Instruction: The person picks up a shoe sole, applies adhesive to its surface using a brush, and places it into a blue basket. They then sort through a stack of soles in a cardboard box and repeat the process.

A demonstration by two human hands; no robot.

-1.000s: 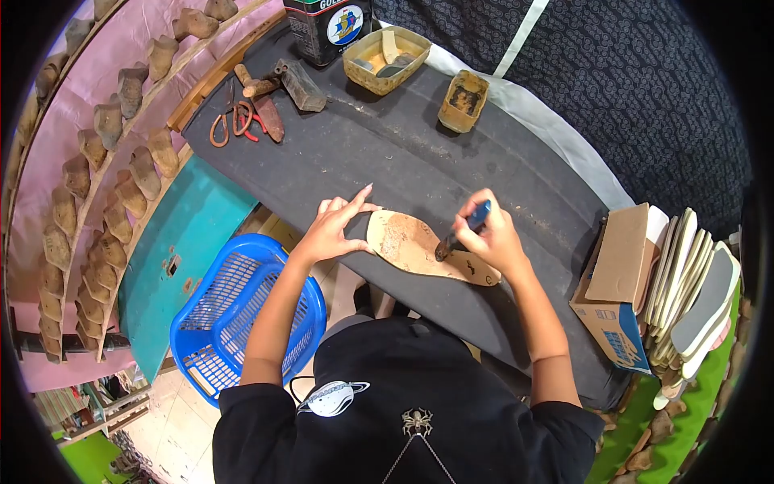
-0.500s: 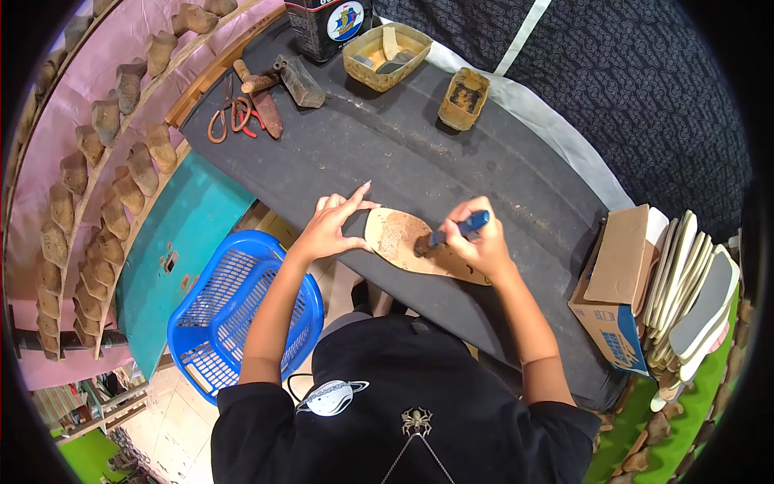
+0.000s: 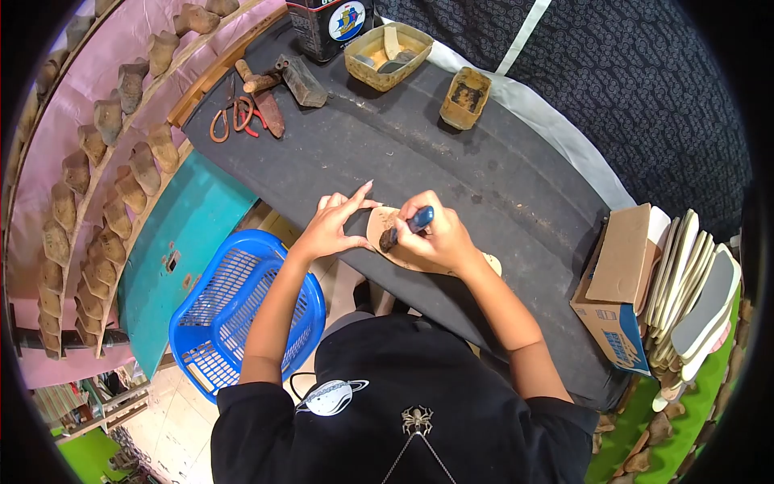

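A pale, foot-shaped insole [image 3: 378, 222] lies on the dark bench near its front edge, partly hidden under my right hand. My left hand [image 3: 329, 227] is at its left end, with thumb and a finger pressed to its edge and the index finger lifted. In my right hand [image 3: 442, 240] is a blue-handled brush [image 3: 421, 218], gripped between thumb and fingers. Its dark bristles meet the insole's surface close to my left thumb.
On the far side of the bench [image 3: 387, 161] stand a tub with scrapers [image 3: 387, 79] and a smaller stained container [image 3: 465, 101]. Scissors [image 3: 240, 114] and a hammer [image 3: 300, 82] lie at the back left. A carton [image 3: 617, 278] and stacked soles [image 3: 681, 290] are right; a blue basket [image 3: 189, 315] is below left.
My right hand has moved left with the brush, from the middle of the insole towards its left end. My left hand has stayed in place.
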